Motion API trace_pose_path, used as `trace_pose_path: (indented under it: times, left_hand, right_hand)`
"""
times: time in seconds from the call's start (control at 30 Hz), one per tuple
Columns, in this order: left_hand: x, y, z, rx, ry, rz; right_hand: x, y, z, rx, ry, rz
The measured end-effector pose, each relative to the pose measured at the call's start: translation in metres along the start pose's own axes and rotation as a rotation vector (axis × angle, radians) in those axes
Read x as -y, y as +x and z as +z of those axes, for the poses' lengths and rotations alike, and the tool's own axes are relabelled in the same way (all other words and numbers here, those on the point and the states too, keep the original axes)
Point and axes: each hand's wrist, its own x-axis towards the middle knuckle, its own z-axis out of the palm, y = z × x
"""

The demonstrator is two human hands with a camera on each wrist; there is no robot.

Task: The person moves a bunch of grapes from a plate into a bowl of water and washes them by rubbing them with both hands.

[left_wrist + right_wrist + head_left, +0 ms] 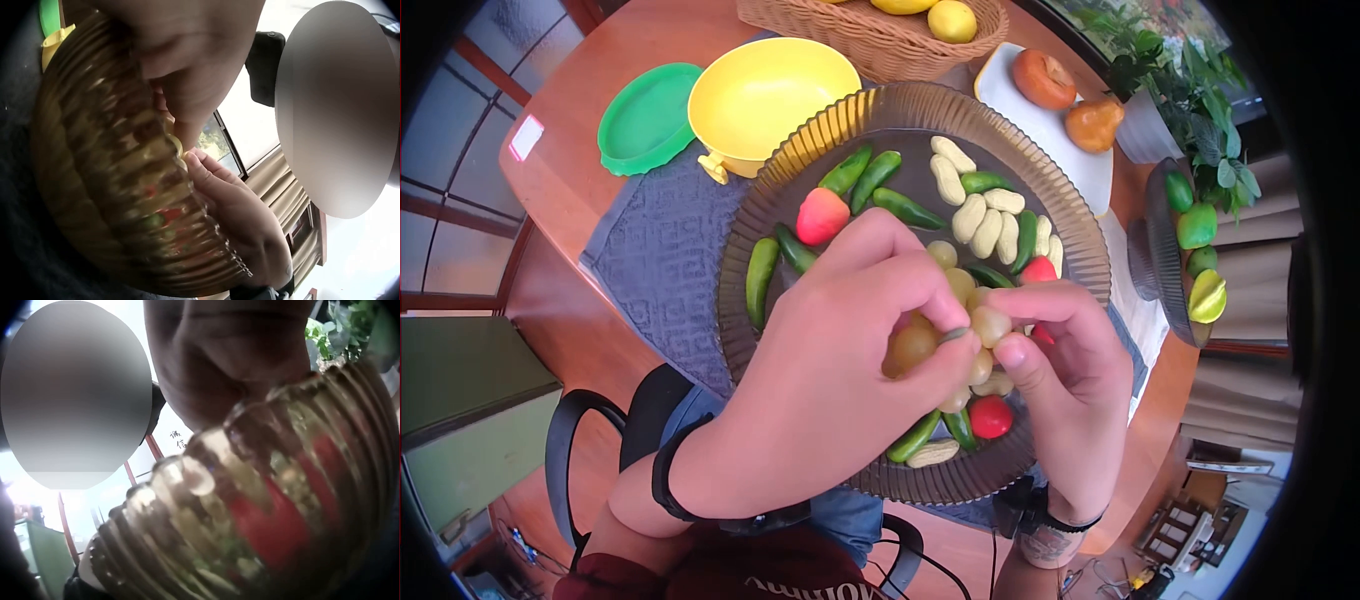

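A bunch of pale yellow-green grapes point(915, 345) is held over a ribbed, tinted glass bowl point(800, 150). My left hand point(810, 350) pinches a small grey-green piece of the bunch, likely its stem, between thumb and forefinger. Opposite it, my right hand point(1075, 370) pinches a single grape point(990, 325) with thumb and forefinger. Around them in the bowl lie green peppers point(762, 282), peanuts point(985, 225) and red fruits point(822, 215). Both hands hide part of the grapes and the bowl's middle. In the left wrist view, the two hands point(240, 215) meet above the bowl's rim.
Behind the bowl stand a yellow bowl point(775, 95), a green lid point(645, 118) and a wicker basket point(870, 45) with yellow fruit. To the right are a white tray point(1045, 130) with two brown-orange fruits, a dark dish point(1145, 260) of green fruits and a potted plant point(1200, 130).
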Motion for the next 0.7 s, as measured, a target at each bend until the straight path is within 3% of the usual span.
trace_pose_path:
  times: [0.13, 0.7]
  left_hand:
    - [0.005, 0.001, 0.001, -0.016, -0.016, 0.005]
    - [0.006, 0.0, 0.001, -0.031, 0.084, 0.026]
  right_hand:
    - [-0.01, 0.004, -0.001, 0.017, 0.184, 0.022]
    - [-0.019, 0.012, -0.001, 0.035, 0.226, 0.106]
